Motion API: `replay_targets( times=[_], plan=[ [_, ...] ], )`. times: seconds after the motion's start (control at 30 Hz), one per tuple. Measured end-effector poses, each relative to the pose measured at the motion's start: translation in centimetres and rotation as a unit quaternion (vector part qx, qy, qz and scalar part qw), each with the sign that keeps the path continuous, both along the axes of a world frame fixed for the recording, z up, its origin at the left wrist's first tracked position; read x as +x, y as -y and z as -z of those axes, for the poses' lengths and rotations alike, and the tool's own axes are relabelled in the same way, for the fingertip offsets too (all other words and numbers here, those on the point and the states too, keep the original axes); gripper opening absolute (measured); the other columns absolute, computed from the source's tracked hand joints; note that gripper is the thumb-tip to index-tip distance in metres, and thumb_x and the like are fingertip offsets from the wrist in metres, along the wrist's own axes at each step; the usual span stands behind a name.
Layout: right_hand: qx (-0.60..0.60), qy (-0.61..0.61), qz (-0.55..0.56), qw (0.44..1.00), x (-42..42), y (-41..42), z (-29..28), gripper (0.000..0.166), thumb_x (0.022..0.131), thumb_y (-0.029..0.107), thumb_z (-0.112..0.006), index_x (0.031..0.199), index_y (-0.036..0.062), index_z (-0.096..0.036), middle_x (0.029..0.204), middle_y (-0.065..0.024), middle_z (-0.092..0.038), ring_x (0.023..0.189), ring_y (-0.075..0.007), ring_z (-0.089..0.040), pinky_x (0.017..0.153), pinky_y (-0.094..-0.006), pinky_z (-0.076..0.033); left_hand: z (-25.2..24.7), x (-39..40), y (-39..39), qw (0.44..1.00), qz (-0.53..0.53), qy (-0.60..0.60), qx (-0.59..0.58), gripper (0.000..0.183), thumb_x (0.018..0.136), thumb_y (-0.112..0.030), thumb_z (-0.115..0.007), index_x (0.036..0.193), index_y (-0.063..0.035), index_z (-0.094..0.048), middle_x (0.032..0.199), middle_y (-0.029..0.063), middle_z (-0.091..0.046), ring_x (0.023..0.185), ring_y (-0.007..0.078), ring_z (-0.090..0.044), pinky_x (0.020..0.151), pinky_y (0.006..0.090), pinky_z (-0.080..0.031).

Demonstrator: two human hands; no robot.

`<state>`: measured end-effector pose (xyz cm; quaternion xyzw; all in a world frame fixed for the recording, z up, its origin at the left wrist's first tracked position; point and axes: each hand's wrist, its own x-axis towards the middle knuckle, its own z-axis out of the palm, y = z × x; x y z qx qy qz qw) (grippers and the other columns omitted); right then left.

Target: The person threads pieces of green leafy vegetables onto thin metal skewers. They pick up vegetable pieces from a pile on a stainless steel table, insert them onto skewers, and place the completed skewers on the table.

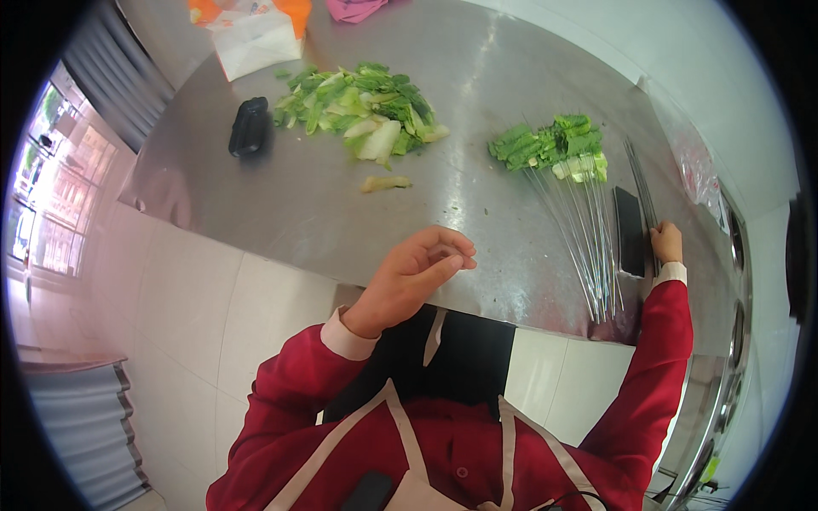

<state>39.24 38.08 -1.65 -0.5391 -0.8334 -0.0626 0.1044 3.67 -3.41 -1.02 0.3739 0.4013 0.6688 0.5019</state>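
My left hand [415,274] hangs over the front edge of a metal table [307,236], fingers curled and apart from the thumb, holding nothing. Far to the right, my right hand [666,243] has its fingers on a bundle of thin metal skewers [639,172]; how firmly it grips them is hard to see. Just left of that hand lies a dark flat rectangular object [629,231]. Beside it, metal skewers carrying folded green leaves [549,144] fan out, their bare ends towards me. A heap of loose leafy greens [364,112] lies at the back left, one pale piece [386,184] in front.
A black case-like object [249,126] rests left of the greens. Behind them stand a white and orange bag [259,41] and a pink cloth-like item [354,7]. Clear plastic wrapping [696,166] lies along the right side. The table's front edge is close to my body.
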Motion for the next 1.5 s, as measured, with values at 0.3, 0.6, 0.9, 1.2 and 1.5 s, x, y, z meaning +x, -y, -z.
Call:
replay_targets(
  times=[0.3, 0.6, 0.9, 1.2, 1.5],
  plan=[
    [-0.009, -0.165, -0.006, 0.986, 2.8, -0.7, -0.9, 0.014, 0.084, 0.013, -0.052, 0.090, 0.0006, -0.057, 0.073, -0.0153, -0.061, 0.066, -0.0263, -0.058, 0.060, -0.0364, -0.044, 0.1, -0.1, -0.3, 1.000, 0.005, 0.001, 0.011, 0.017, 0.090, -0.004, -0.046, 0.105, -0.0020, -0.053, 0.103, 0.0051, -0.055, 0.097, 0.0145, -0.053, 0.091, 0.0305, -0.040],
    [-0.258, -0.584, -0.199, 0.744, -4.8, 24.4, -7.6, 0.040, 0.088, 0.039, -0.055, 0.107, 0.0042, -0.048, 0.047, 0.0099, -0.028, 0.038, -0.0007, -0.020, 0.037, -0.0192, -0.012, -4.9, -8.8, 0.8, 0.918, -0.225, -0.313, -0.091, 0.020, 0.087, -0.011, -0.055, 0.104, 0.0004, -0.059, 0.085, 0.0018, -0.060, 0.081, 0.0105, -0.057, 0.074, 0.0236, -0.044],
    [-0.379, -0.622, -0.194, 0.657, -10.3, 32.9, -1.2, 0.007, 0.091, 0.004, -0.045, 0.096, 0.0011, -0.049, 0.062, 0.0011, -0.044, 0.049, -0.0044, -0.037, 0.044, -0.0191, -0.027, -4.4, -23.5, -5.3, 0.668, -0.352, -0.618, -0.216, 0.025, 0.081, -0.026, -0.058, 0.087, -0.0036, -0.068, 0.080, 0.0147, -0.066, 0.076, 0.0307, -0.063, 0.070, 0.0365, -0.048],
    [-0.390, -0.625, -0.176, 0.653, -11.6, 31.6, -1.0, 0.006, 0.092, 0.007, -0.048, 0.095, 0.0029, -0.050, 0.058, 0.0013, -0.044, 0.048, -0.0037, -0.036, 0.044, -0.0180, -0.026, -3.5, -23.0, -7.5, 0.709, -0.306, -0.589, -0.239, 0.017, 0.075, -0.017, -0.067, 0.079, -0.0014, -0.060, 0.069, 0.0125, -0.063, 0.068, 0.0251, -0.062, 0.065, 0.0347, -0.047],
    [-0.401, -0.631, -0.193, 0.636, -11.3, 31.4, -0.8, 0.006, 0.092, 0.007, -0.048, 0.095, 0.0021, -0.050, 0.058, 0.0000, -0.045, 0.048, -0.0046, -0.037, 0.044, -0.0186, -0.027, -6.7, -16.7, -3.8, 0.949, -0.194, -0.222, -0.110, 0.026, 0.082, -0.002, -0.061, 0.105, -0.0012, -0.050, 0.083, 0.0043, -0.062, 0.075, 0.0116, -0.058, 0.066, 0.0242, -0.047]
  ],
)
